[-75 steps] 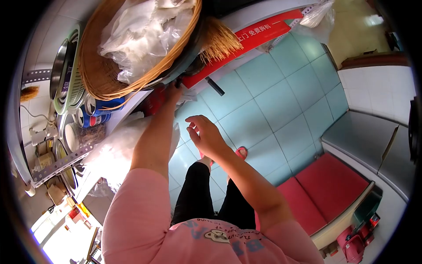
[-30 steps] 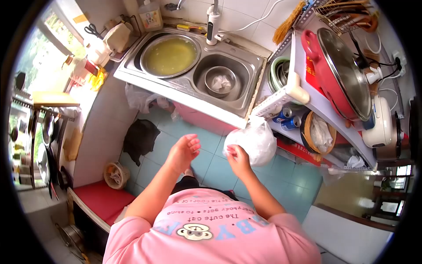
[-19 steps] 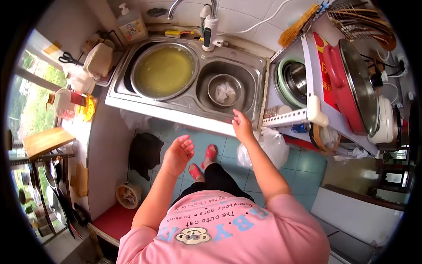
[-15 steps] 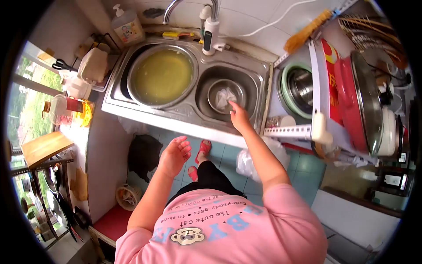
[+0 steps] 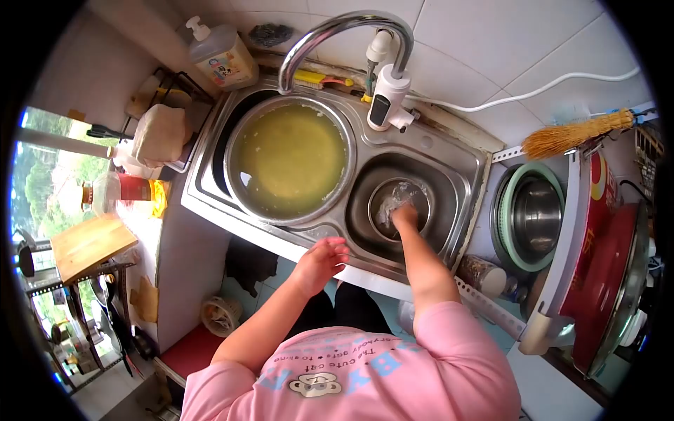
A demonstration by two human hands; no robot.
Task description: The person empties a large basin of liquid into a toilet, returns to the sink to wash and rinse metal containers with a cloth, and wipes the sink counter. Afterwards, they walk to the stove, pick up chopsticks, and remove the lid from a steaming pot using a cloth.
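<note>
My right hand reaches into a small metal bowl standing in the right sink basin. Its fingertips are on a crumpled, whitish see-through plastic bag and partly hidden by it; they appear to grip it. In front of the sink's edge hovers my left hand, open, with fingers loosely bent and nothing in them. A large metal basin of cloudy yellow-green water sits over the left sink basin, nearest to my left hand.
A curved faucet stands behind the sink, and a pump bottle at the back left. On the right, a shelf holds green-rimmed bowls, a jar and a straw brush. A cutting board lies left.
My right hand has moved down into the small bowl onto the plastic bag, which has shifted. My left hand has come up closer to the sink edge. The view has moved nearer the sink.
</note>
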